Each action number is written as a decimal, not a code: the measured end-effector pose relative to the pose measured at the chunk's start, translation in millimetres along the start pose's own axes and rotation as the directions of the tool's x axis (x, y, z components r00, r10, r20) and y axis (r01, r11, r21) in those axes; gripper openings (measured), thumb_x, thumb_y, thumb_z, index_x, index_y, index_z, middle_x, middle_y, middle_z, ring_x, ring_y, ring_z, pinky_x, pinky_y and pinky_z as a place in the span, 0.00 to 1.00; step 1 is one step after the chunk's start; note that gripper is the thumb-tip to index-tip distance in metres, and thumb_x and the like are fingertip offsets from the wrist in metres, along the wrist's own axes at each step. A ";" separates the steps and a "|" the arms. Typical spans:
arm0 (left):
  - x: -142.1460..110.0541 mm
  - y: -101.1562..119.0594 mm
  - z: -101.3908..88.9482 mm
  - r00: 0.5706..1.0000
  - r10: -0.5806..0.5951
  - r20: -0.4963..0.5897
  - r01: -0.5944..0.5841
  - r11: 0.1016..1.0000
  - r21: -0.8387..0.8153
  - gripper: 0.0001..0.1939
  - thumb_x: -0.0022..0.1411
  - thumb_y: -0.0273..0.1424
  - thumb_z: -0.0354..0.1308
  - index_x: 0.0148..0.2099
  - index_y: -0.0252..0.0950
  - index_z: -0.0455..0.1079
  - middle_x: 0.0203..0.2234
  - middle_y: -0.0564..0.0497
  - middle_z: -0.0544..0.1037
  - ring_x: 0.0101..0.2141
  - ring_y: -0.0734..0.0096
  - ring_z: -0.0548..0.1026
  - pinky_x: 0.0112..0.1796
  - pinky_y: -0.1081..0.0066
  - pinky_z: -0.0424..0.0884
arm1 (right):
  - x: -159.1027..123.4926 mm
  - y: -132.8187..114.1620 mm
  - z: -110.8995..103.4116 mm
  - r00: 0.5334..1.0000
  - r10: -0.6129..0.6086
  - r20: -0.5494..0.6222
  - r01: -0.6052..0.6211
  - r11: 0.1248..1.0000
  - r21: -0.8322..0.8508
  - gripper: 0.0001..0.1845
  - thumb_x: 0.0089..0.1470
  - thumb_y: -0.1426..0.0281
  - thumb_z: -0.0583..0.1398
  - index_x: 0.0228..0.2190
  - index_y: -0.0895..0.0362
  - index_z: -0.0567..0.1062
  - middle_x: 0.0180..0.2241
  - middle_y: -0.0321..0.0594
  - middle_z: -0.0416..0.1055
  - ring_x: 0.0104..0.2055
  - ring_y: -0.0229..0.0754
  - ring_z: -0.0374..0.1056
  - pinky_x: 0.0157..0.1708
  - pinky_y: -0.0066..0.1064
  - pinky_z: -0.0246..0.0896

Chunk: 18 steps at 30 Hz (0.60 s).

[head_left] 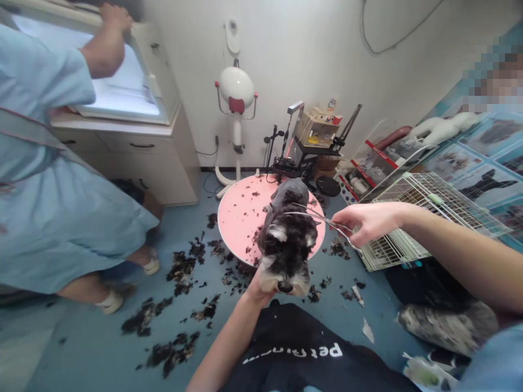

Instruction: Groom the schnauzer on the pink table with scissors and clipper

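Note:
A small black and grey dog (286,239) with white brows and a pale muzzle is on a round pink grooming table (237,218), its head toward me. My left hand (260,287) is closed under its chin at the muzzle; the fingertips are partly hidden by the fur. In my right hand (363,220), long metal scissors (322,219) are held by the handles, their blades parted and reaching left over the top of the dog's head. The fur on the body looks clipped short, while the head fur is longer.
Dark hair clumps (182,267) litter the floor and tabletop. At left a person in a blue gown (65,207) stands at a lit cabinet (122,81). Behind is a white dryer on a stand (237,87). A wire cage (404,245) and a grey furry animal (445,324) are at right.

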<state>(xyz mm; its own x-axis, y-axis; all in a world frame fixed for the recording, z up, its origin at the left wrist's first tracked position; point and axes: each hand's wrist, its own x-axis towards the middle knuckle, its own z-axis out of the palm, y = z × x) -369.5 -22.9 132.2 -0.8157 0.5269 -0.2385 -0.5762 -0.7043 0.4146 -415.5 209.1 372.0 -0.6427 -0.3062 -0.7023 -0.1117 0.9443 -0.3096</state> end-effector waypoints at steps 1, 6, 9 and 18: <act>-0.2 0.6 0.5 1.000 -0.006 0.011 0.006 1.000 0.008 0.12 0.44 0.25 0.71 0.34 0.35 0.77 0.32 0.48 0.82 0.45 0.51 0.79 0.53 0.53 0.70 | 0.1 -4.2 -3.8 1.000 0.013 0.000 -0.013 0.999 -0.042 0.10 0.39 0.73 0.59 0.30 0.57 0.69 0.27 0.33 0.68 0.29 0.37 0.61 0.27 0.27 0.53; -1.4 2.5 -0.2 1.000 0.001 0.026 -0.001 1.000 0.015 0.09 0.47 0.29 0.71 0.34 0.36 0.78 0.34 0.47 0.83 0.47 0.51 0.78 0.56 0.54 0.67 | 0.5 -19.3 -13.7 0.997 0.074 0.023 -0.071 0.991 -0.114 0.07 0.39 0.74 0.58 0.27 0.57 0.68 0.24 0.33 0.65 0.27 0.36 0.59 0.25 0.28 0.50; -1.6 2.1 -2.9 0.999 0.005 0.048 -0.005 1.000 -0.002 0.09 0.49 0.31 0.71 0.35 0.36 0.79 0.36 0.47 0.83 0.48 0.51 0.77 0.55 0.55 0.68 | 0.2 -26.0 -15.8 0.993 0.104 0.057 -0.097 0.988 -0.116 0.08 0.38 0.73 0.59 0.28 0.57 0.69 0.25 0.33 0.65 0.27 0.37 0.59 0.26 0.28 0.51; 0.1 -2.9 -6.3 0.996 0.016 0.085 -0.011 0.998 -0.055 0.13 0.55 0.30 0.67 0.44 0.35 0.79 0.41 0.46 0.83 0.47 0.55 0.78 0.51 0.61 0.72 | -2.2 -42.9 -24.3 0.987 0.128 0.094 -0.117 0.987 -0.113 0.07 0.39 0.74 0.59 0.27 0.56 0.68 0.23 0.32 0.65 0.26 0.36 0.58 0.25 0.29 0.50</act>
<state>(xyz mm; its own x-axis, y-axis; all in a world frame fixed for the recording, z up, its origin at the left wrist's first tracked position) -368.3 -23.8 125.5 -0.8174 0.5542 -0.1569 -0.5691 -0.7350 0.3686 -427.7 172.2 402.4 -0.5775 -0.1928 -0.7933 -0.1207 0.9812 -0.1506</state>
